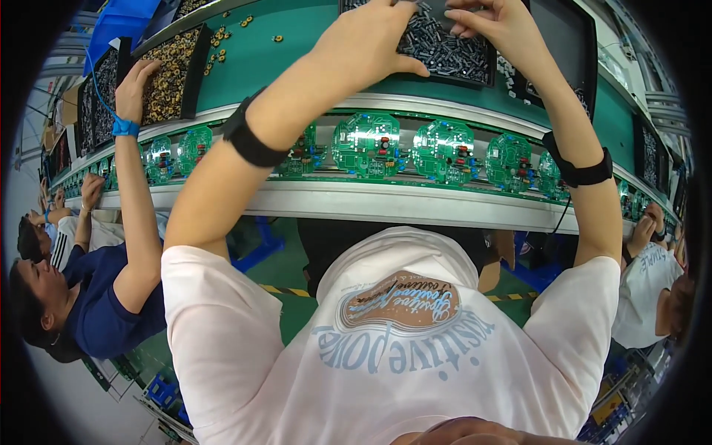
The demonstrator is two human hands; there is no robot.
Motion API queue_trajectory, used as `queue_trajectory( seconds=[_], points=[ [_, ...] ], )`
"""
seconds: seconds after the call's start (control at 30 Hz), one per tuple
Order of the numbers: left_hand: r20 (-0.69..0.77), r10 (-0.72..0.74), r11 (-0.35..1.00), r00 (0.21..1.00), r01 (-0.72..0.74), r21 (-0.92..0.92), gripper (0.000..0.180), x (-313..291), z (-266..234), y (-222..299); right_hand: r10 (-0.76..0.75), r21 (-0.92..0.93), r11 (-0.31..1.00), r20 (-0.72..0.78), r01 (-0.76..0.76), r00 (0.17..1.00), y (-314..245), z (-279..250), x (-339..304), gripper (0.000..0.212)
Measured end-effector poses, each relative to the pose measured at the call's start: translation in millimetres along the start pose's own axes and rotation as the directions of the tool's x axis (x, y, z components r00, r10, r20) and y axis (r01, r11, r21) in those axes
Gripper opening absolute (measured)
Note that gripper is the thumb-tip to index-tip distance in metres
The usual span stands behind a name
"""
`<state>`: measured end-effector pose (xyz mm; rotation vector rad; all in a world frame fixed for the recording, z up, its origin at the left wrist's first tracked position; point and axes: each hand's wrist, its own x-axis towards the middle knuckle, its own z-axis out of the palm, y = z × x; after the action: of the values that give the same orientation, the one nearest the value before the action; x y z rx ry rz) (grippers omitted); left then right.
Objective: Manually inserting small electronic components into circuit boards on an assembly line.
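A black tray (475, 80) filled with small dark cylindrical components (445, 48) lies at the far side of the bench. My left hand (367, 44) reaches over the tray's left side, thumb stretched out and apart from the fingers, which run to the upper picture edge; no object shows in it. Above the tray's right part, my right hand (504, 30) is closed, its fingertips drawn together. Whatever those fingertips hold, if anything, is too small to make out. Both wrists wear black bands. Nearer to me, green circuit boards (367, 144) with mounted parts stand in a row along a rail.
A second black tray (564, 44) is at right, with small pale parts beside it. Yellow-and-black ring-shaped parts (167, 81) fill a tray at left; some lie loose on the green mat (289, 63). A co-worker's hand (133, 93) reaches in there. More people work at both sides.
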<state>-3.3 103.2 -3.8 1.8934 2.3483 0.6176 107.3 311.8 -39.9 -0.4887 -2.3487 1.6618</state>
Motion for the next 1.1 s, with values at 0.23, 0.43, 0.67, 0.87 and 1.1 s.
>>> queue_trajectory(
  seconds=[0.23,0.43,0.67,0.87,1.1],
  points=[
    [0.001,0.047,0.993,0.999,-0.046,-0.108,0.045,28,21,-22,-0.004,-0.061,0.998,0.004,0.004,1.0,7,-7,6,0.019],
    [-0.123,0.145,0.989,0.982,-0.145,0.011,0.023,41,43,-66,-0.223,-0.453,0.866,0.026,0.211,0.974,3,5,0,0.023],
    [-0.261,0.087,0.992,0.962,-0.107,-0.065,0.013,37,33,-48,-0.44,-0.703,0.565,0.185,0.431,0.879,13,22,2,0.019],
    [-0.307,0.067,0.983,0.949,-0.116,-0.142,0.012,24,20,-45,-0.491,-0.673,0.607,0.101,0.423,0.865,-1,22,-1,0.019],
    [-0.276,-0.057,0.938,0.959,-0.043,-0.344,0.012,-18,-3,-37,-0.059,0.138,0.989,0.088,0.046,0.994,-4,18,-23,0.021]
  ],
)
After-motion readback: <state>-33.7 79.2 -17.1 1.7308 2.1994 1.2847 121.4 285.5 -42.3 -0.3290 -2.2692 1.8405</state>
